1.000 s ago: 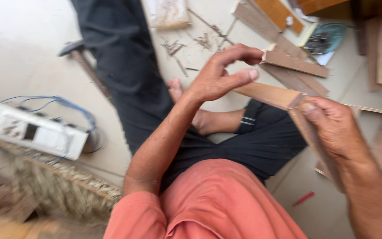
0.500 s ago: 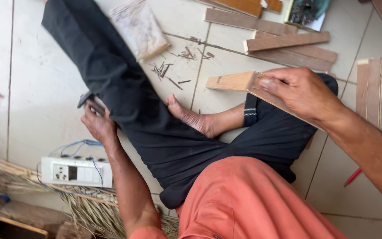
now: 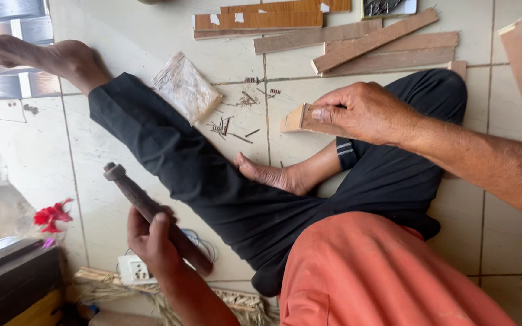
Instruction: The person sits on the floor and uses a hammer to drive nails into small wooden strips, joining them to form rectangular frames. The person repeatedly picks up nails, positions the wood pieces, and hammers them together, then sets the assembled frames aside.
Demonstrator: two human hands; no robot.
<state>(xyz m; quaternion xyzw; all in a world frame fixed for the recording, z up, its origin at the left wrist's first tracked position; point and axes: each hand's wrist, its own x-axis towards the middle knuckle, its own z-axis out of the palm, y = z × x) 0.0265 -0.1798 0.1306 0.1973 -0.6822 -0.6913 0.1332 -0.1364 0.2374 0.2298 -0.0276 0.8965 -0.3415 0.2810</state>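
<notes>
Hammer (image 3: 146,208), dark and wooden-handled, sits in the left hand (image 3: 152,241), fingers wrapped mid-handle, head up and away over the black trouser leg (image 3: 200,175). Head view only. Right hand (image 3: 364,111) clamps a short wood block (image 3: 297,119) by its end, just above the bare foot (image 3: 273,175). Loose nails (image 3: 231,124) lie scattered on the tile floor (image 3: 122,48) beside a plastic packet (image 3: 185,87); wood strips (image 3: 357,42) are stacked beyond. Risks: the mid-handle grip likely costs swing control, a miss could hit fingers or foot; nails near bare skin could prick.
</notes>
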